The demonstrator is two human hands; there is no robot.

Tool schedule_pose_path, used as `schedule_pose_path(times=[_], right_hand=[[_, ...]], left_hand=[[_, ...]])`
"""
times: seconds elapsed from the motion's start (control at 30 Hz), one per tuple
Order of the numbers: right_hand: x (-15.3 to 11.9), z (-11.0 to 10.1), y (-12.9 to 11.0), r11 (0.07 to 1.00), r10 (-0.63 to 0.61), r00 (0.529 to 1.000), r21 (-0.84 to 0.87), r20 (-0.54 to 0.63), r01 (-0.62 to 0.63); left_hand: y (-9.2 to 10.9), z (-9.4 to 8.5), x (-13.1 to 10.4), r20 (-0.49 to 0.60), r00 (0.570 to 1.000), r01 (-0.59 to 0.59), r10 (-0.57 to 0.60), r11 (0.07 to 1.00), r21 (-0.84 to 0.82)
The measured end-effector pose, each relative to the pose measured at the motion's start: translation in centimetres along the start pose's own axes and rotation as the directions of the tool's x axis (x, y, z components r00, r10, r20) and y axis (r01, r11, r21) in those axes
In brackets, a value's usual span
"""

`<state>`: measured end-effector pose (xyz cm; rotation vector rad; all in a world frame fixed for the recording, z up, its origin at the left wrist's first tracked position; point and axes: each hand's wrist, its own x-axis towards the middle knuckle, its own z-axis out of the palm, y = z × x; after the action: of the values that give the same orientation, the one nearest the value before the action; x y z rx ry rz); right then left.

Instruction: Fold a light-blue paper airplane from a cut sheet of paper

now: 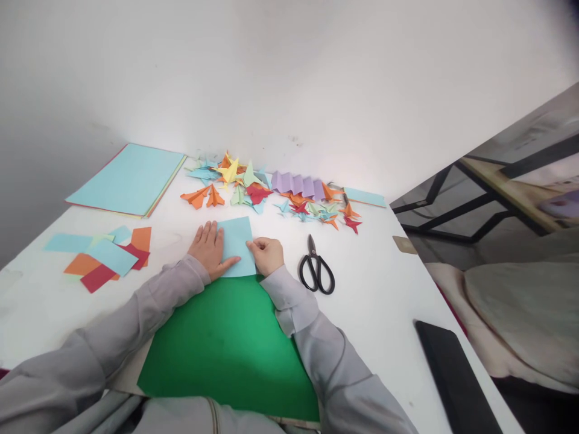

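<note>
We see light-blue paper sheet: left hand spread flat over its left side; right hand pinches its right edge about midway.

The pale blue paper, roughly square, lies flat at the green sheet's far edge.

Head view: looked forward and down from head height
Hands: sat near, mid-view
Surface: spread below the camera
Wall: faced it, farther off
</note>
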<state>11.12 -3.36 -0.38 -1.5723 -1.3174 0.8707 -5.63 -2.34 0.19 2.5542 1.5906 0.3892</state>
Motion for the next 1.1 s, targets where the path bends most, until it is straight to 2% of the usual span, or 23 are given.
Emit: schedule_pose_path(times=[0.07,0.1,0.13,0.2,0.27,0.3,0.4,0.47,0.5,0.57,0.63,0.67,0.7,0.77,0.8,0.83,0.87,0.93,1.0,1.1], right_hand=[[0.1,-0.3,0.0,0.992,0.016,0.999,0.126,0.045,-0.022],[0.2,-0.6,0.0,0.979,0.029,0.996,0.197,0.082,-0.045],[0.2,-0.9,0.0,0.961,0.043,0.992,0.266,0.122,-0.074],[0.3,-1.4,-0.2,0.908,0.074,0.980,0.394,0.184,-0.143],[0.4,-1.9,-0.4,0.866,0.106,0.972,0.462,0.210,-0.194],[0.4,-2.0,-0.5,0.849,0.121,0.968,0.483,0.220,-0.216],[0.7,-2.4,-0.7,0.814,0.146,0.958,0.520,0.248,-0.259],[1.1,-2.7,-0.7,0.777,0.147,0.961,0.574,0.234,-0.258],[1.3,-2.9,-0.8,0.740,0.147,0.965,0.623,0.218,-0.254],[1.8,-3.3,-0.8,0.647,0.150,0.969,0.721,0.196,-0.246],[2.0,-3.5,-0.7,0.574,0.138,0.967,0.778,0.214,-0.254],[2.0,-3.5,-0.7,0.543,0.117,0.964,0.798,0.238,-0.263],[2.0,-3.3,-0.6,0.529,0.103,0.961,0.804,0.255,-0.270],[1.6,-2.4,-0.6,0.606,0.086,0.969,0.760,0.231,-0.235],[1.3,-1.9,-0.6,0.679,0.068,0.982,0.713,0.175,-0.174],[1.0,-1.3,-0.6,0.708,0.056,0.986,0.690,0.157,-0.150],[0.8,-0.7,-0.6,0.726,0.052,0.988,0.674,0.145,-0.137],[0.4,0.0,-0.7,0.796,0.032,0.994,0.599,0.107,-0.090],[0.4,0.0,-0.6,0.838,0.034,0.998,0.543,0.054,-0.057],[0.8,-0.7,-0.2,0.852,0.052,0.997,0.518,0.057,-0.074]], left_hand=[[-0.3,-0.6,0.5,-0.026,0.995,0.091,-0.101,0.962,-0.259],[-0.3,-1.1,0.7,-0.034,0.981,0.161,-0.192,0.896,-0.414],[-0.3,-1.6,1.0,-0.020,0.955,0.234,-0.297,0.789,-0.568],[0.0,-2.6,1.5,0.122,0.907,0.323,-0.403,0.480,-0.816],[0.3,-3.3,1.7,0.364,0.879,0.443,-0.309,0.244,-0.863],[0.5,-3.5,1.7,0.445,0.852,0.502,-0.276,0.185,-0.845],[0.8,-3.6,1.6,0.571,0.818,0.575,-0.072,0.145,-0.805],[1.0,-3.5,1.8,0.595,0.800,0.581,0.074,0.147,-0.800],[1.2,-3.5,1.9,0.592,0.799,0.578,0.103,0.137,-0.804],[1.6,-3.2,2.6,0.533,0.845,0.529,0.041,0.077,-0.845],[2.3,-2.9,3.3,0.393,0.906,0.391,-0.158,-0.044,-0.919],[2.7,-2.6,3.6,0.339,0.905,0.325,-0.256,-0.098,-0.941],[3.2,-2.2,3.9,0.296,0.886,0.262,-0.358,-0.141,-0.955],[4.2,-1.4,4.3,0.248,0.834,0.161,-0.494,-0.213,-0.964],[4.7,-0.9,4.3,0.239,0.831,0.132,-0.502,-0.241,-0.962],[5.2,-0.3,4.3,0.243,0.834,0.121,-0.496,-0.264,-0.957],[5.6,0.2,4.2,0.254,0.844,0.128,-0.472,-0.282,-0.951],[6.2,1.0,4.1,0.328,0.877,0.209,-0.351,-0.334,-0.919],[6.2,1.4,4.0,0.328,0.898,0.208,-0.294,-0.372,-0.904],[5.6,1.2,4.2,0.353,0.902,0.254,-0.249,-0.354,-0.900]])
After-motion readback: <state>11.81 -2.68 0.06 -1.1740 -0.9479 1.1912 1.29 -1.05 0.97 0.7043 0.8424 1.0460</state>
